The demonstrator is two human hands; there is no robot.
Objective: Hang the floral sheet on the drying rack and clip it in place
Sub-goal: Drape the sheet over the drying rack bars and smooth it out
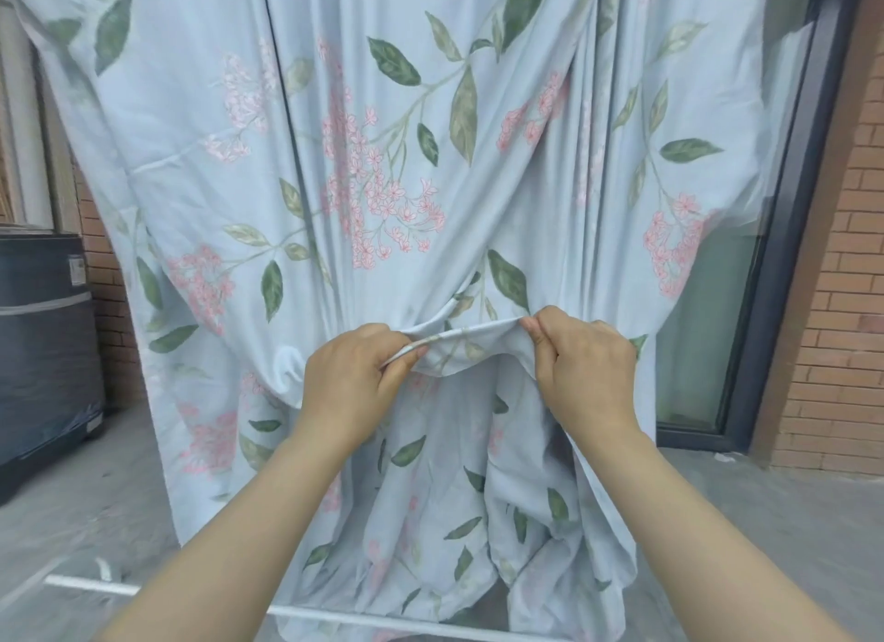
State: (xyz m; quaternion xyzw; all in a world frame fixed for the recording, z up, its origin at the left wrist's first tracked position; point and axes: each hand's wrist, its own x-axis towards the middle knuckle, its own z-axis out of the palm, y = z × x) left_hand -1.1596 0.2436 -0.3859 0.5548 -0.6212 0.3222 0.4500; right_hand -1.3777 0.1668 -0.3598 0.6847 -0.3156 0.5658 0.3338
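A pale blue floral sheet carries clusters of pink blossoms, deep and faded green leaves and thin olive stems; the low bar of the drying rack is white; the brick wall is orange-red with pale mortar lines; the door frame is dark grey, its glass pane misty green; the container is black with a grey band; the concrete floor is grey.

Above the left hand and right hand, the floral sheet runs past the top edge, so whatever carries it is out of view. The pinched fold hides most fingertips. Below the hands, a white bar passes behind a forearm and cloth. Far left of them, a dark cabinet is cut off, its label unreadable
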